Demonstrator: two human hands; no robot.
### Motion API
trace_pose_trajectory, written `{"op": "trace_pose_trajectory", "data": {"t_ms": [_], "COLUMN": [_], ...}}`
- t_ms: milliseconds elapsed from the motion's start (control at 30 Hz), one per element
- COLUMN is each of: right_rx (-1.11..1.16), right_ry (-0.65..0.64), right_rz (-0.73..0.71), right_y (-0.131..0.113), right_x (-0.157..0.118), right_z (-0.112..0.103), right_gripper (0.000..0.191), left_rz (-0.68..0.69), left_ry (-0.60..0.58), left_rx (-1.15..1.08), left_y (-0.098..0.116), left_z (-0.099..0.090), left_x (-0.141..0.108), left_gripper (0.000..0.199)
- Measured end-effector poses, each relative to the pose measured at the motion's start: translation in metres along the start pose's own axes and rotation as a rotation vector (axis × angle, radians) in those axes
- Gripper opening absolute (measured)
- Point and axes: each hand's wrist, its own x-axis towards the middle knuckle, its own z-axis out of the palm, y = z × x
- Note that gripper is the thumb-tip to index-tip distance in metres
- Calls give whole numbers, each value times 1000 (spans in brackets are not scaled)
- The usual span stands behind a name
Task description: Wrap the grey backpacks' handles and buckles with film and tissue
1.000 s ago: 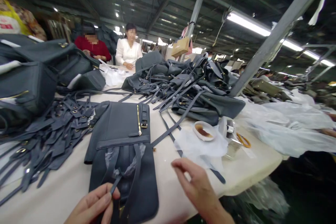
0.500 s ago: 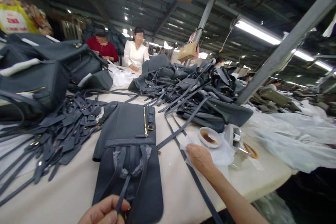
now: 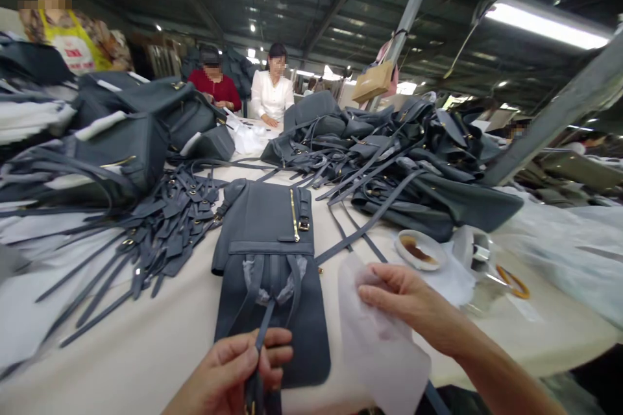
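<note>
A dark blue-grey backpack (image 3: 265,217) lies on the pale table before me, its long flap toward me. It has a gold zip and a small buckle, and clear plastic wrap around its handle. My left hand (image 3: 243,366) pinches a narrow dark strap (image 3: 265,324) over the flap. Between the thumb and fingers of my right hand (image 3: 403,298) is a sheet of thin white tissue paper (image 3: 379,363), held up to the right of the backpack. The strap's lower end is partly hidden by my left hand.
A white dish of brown liquid (image 3: 421,250), a tape dispenser (image 3: 474,253) and orange-handled scissors (image 3: 513,282) sit to the right. Loose straps (image 3: 170,227) and stacked bags (image 3: 126,149) lie left. More bags (image 3: 413,142) are heaped behind. Co-workers (image 3: 272,91) are across the table.
My right hand has lifted the tissue paper from beside the dish and brought it toward the backpack. My left hand, still pinching the strap, has come further into view. The camera view has shifted left.
</note>
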Motion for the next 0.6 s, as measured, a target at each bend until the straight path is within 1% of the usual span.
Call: {"op": "trace_pose_trajectory", "data": {"t_ms": [33,100,167,233,267,300,367,433,500,600], "right_rx": [42,-2,-51,-107,-172,-265,-450,-502,-406,-109], "right_ry": [-70,-152,-261,-371,-389,-370,-286,-238,-220,-193], "right_rz": [44,70,76,42,-7,-75,-222,-296,-269,-111], "right_y": [0,4,9,11,11,10,6,3,2,5], "right_x": [0,2,5,7,8,8,8,8,10,13], "right_z": [13,36,55,69,75,80,88,93,91,79], "right_gripper": [29,21,12,7,8,10,12,12,13,11], "left_rz": [25,76,113,140,152,166,216,252,243,177], "left_ry": [-7,-28,-51,-53,-49,-44,-40,-24,26,118], "left_rx": [20,58,83,100,118,153,277,421,501,484], "left_y": [1,2,2,1,1,0,0,0,-1,-6], "left_z": [2,7,11,15,17,20,26,32,35,32], "left_x": [-1,-2,-3,-4,-4,-5,-5,-5,-5,-4], "left_gripper": [26,21,20,21,22,23,27,32,35,37]}}
